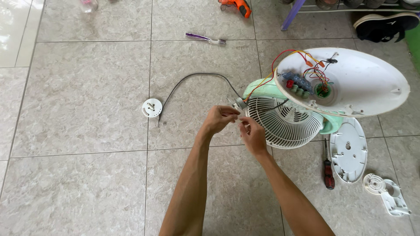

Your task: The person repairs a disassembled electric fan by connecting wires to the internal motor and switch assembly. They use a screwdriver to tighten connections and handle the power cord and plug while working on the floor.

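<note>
Both hands work at the motor shaft of a dismantled fan on tiled floor.
Fan [306, 105] lies on its side, base up, wires showing; left hand [218, 119] pinches shaft [239, 103], right hand [253, 133] fingers pinched together just beside; screwdriver [328, 168] near.

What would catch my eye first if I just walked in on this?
Probably the opened fan base at right, its coloured wires exposed, tipped above the white grille. Just left of the grille, the left hand and right hand meet at the motor shaft. A black cord curves across the floor tiles.
</note>
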